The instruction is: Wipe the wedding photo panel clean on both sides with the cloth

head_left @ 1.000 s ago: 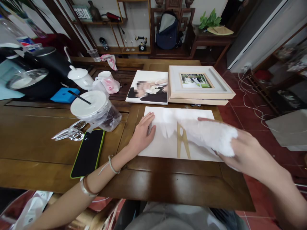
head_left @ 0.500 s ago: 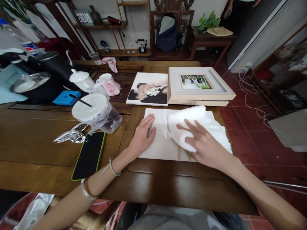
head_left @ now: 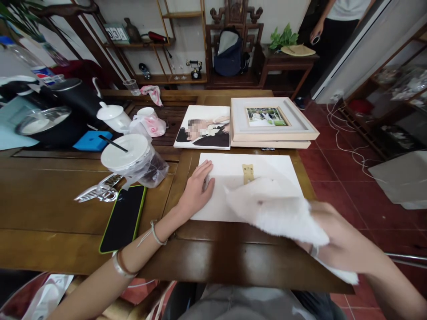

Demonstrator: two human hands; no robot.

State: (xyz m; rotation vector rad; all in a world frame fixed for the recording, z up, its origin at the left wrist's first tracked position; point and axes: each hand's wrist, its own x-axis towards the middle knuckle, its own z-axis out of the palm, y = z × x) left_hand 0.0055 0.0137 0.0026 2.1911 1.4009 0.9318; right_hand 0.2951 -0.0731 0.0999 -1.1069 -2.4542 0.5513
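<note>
A white board (head_left: 230,171), the back of a picture, lies flat on the wooden table (head_left: 60,209) in front of me, with a tan stand piece (head_left: 247,173) on it. My left hand (head_left: 196,189) rests flat on the board's left edge, fingers stretched out. My right hand (head_left: 336,242) grips a white cloth (head_left: 280,215) over the board's near right corner; the cloth hides most of its fingers.
Beyond the board lie an unframed photo canvas (head_left: 205,127) and a stacked framed photo (head_left: 270,122). To the left are a lidded cup in a plastic bag (head_left: 131,158), a black phone (head_left: 123,218), a silver clip (head_left: 98,191), a white teapot (head_left: 113,116). A person (head_left: 333,22) stands at the back right.
My right hand has drawn the cloth from the middle of the board toward the near right corner, uncovering the stand piece's top. My left hand has stayed put.
</note>
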